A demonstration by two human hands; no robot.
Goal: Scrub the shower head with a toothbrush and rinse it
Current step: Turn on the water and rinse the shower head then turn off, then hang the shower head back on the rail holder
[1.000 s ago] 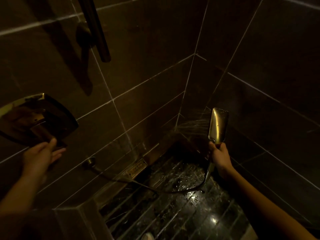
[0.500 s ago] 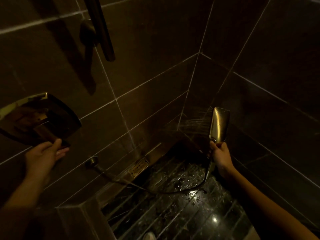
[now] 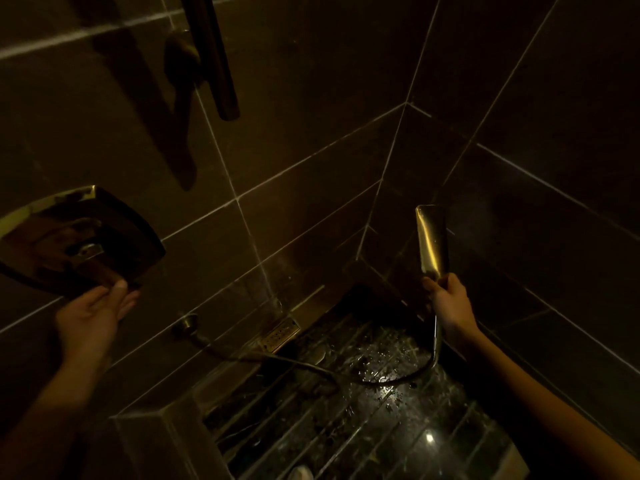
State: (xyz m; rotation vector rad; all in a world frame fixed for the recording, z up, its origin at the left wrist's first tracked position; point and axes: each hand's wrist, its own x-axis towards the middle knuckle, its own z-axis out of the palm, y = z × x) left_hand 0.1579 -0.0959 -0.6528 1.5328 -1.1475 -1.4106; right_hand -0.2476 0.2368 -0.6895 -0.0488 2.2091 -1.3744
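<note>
My right hand (image 3: 449, 304) grips the handle of a flat brass hand shower head (image 3: 433, 240), held upright near the corner of the dark tiled walls. No spray shows from it. Its metal hose (image 3: 346, 374) loops down over the wet floor to a wall outlet (image 3: 187, 323). My left hand (image 3: 93, 311) reaches up to the lower edge of the shiny square valve plate (image 3: 79, 237) on the left wall, fingers spread and touching it. No toothbrush is in view.
A dark vertical rail (image 3: 214, 57) with its wall mount hangs at the top. A brass drain grate (image 3: 280, 336) sits at the wall base. The grooved dark floor (image 3: 381, 427) is wet. A low tiled ledge (image 3: 149, 441) stands at the front left.
Water was spraying leftward from the shower head in the earlier frames; now the spray has stopped. Both hands have stayed in nearly the same place.
</note>
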